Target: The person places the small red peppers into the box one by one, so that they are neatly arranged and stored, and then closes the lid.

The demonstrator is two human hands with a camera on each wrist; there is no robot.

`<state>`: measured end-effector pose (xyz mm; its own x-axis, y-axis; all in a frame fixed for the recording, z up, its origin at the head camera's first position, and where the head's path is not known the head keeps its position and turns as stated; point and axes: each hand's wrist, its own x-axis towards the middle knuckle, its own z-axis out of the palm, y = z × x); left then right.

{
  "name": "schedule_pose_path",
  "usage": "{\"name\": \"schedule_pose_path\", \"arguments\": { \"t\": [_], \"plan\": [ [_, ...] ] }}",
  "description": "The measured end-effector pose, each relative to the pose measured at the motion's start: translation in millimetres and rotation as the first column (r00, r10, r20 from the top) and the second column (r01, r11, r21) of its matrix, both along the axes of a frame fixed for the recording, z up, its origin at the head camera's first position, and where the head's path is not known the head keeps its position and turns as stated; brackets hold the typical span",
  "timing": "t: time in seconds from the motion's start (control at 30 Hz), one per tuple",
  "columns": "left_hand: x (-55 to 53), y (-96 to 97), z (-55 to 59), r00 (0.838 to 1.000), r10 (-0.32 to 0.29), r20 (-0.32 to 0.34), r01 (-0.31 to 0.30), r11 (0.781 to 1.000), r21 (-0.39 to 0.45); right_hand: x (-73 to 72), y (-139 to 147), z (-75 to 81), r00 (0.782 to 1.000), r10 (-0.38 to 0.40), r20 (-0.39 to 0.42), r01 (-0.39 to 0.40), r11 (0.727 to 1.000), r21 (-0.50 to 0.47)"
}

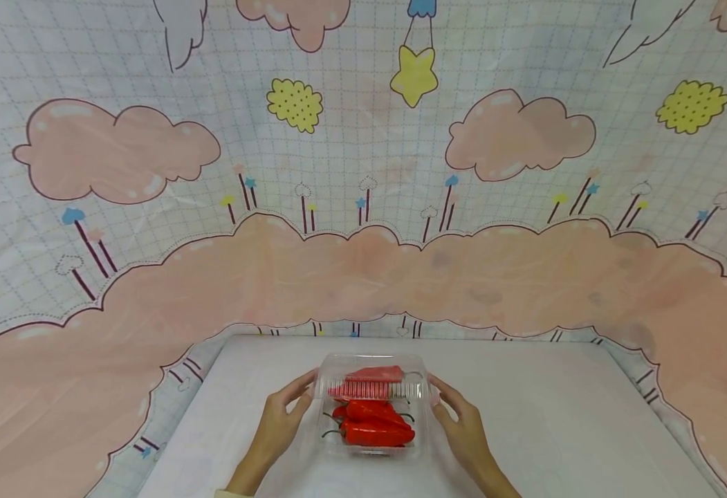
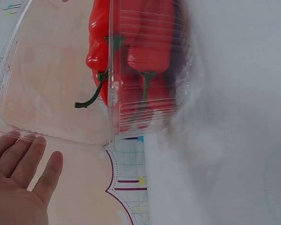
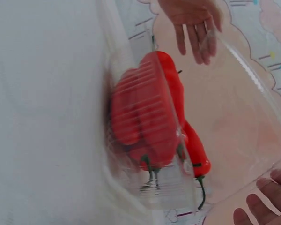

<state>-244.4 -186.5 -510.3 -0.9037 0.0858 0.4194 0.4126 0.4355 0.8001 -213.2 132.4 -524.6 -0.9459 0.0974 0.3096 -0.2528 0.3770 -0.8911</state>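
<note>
Several red chili peppers [image 1: 375, 434] with green stems lie in the base of a clear plastic clamshell box [image 1: 372, 455]. Its hinged clear lid [image 1: 326, 370] stands raised at the back, and some peppers show through it. My left hand [image 1: 279, 422] touches the lid's left rim; in the left wrist view its fingers are straight and the thumb [image 2: 49, 176] stands apart from the plastic. On the other side my right hand [image 1: 463, 425] has its fingertips against the lid's right rim, as the right wrist view also shows [image 3: 267, 201].
The box rests on a white tabletop [image 1: 232, 387]. Behind and beside the table hangs a cloth [image 1: 369, 277] printed with pink clouds, stars and a grid.
</note>
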Motion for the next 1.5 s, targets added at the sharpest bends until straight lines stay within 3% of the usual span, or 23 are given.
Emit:
{"name": "schedule_pose_path", "arguments": {
  "t": [0.47, 0.6, 0.77, 1.07, 1.17, 1.27, 1.37, 1.5],
  "plan": [
    [8.5, -0.3, -8.4, 0.996, 0.075, 0.046, -0.074, 0.997, -0.027, 11.8, -8, -12.8, 0.999, -0.033, 0.024, 0.033, 0.999, 0.033],
    [10.2, -2.6, -12.1, 0.997, 0.074, 0.036, -0.072, 0.996, -0.054, 14.0, -10, -15.8, 0.999, -0.054, 0.01, 0.053, 0.995, 0.08],
    [12.3, -7.0, -18.2, 0.996, 0.073, 0.044, -0.07, 0.995, -0.072, 16.0, -11, -20.1, 0.998, -0.054, 0.034, 0.051, 0.996, 0.07],
    [18.3, -12.2, -30.1, 1.0, 0.014, -0.002, -0.014, 0.997, -0.074, 19.3, -10, -27.4, 0.996, -0.036, 0.085, 0.032, 0.998, 0.048],
    [20.6, -12.6, -33.2, 0.999, 0.005, 0.04, -0.003, 0.998, -0.062, 20.1, -10, -28.9, 0.995, -0.042, 0.093, 0.038, 0.998, 0.05],
    [22.2, -12.3, -35.4, 0.992, 0.003, 0.128, 0.002, 0.999, -0.032, 20.9, -11, -30.6, 0.995, -0.049, 0.088, 0.045, 0.997, 0.057],
    [22.6, -11.9, -37.2, 0.973, 0.004, 0.23, -0.004, 1.0, 0.002, 22.4, -11, -32.1, 0.996, -0.049, 0.076, 0.044, 0.997, 0.061],
    [22.5, -12.3, -39.1, 0.952, -0.01, 0.307, 0.003, 1.0, 0.023, 23.9, -12, -32.4, 0.992, -0.039, 0.122, 0.032, 0.998, 0.058]
  ]
}}
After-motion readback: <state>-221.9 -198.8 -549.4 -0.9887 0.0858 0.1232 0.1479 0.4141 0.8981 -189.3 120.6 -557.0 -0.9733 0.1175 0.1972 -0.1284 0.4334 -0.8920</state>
